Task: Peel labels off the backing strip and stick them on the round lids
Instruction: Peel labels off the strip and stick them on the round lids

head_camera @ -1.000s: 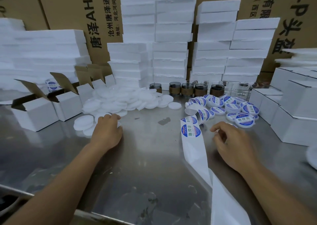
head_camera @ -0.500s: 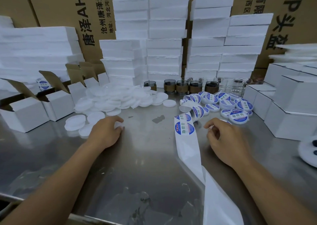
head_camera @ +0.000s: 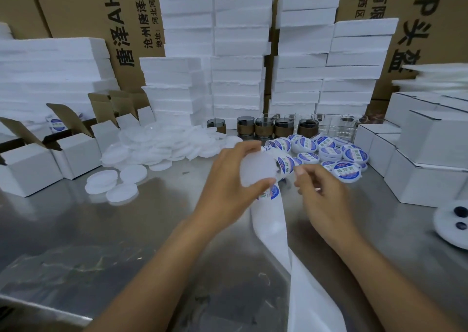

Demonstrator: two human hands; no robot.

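My left hand [head_camera: 225, 179] is raised over the metal table [head_camera: 106, 233] and grips a plain white round lid [head_camera: 255, 169] by its rim. Just right of it, my right hand [head_camera: 321, 197] has curled fingers whose tips pinch at the edge of a blue and white label [head_camera: 286, 164] on the backing strip [head_camera: 271, 220]. The strip curls behind the lid and trails toward me off the table's near edge. Several unlabelled lids [head_camera: 162, 147] lie heaped at the centre left. Lids with labels on them [head_camera: 347, 172] sit in a pile at the centre right.
Open white cartons [head_camera: 76, 154] stand on the left and closed white boxes [head_camera: 430, 154] on the right. Foam block stacks [head_camera: 238, 78] and glass cups [head_camera: 263, 129] line the back. A white disc with dark dots [head_camera: 453, 220] lies at the right edge.
My left hand has lifted a lid from the table at the left and carried it to the centre. My right hand rose from the table to the label strip.
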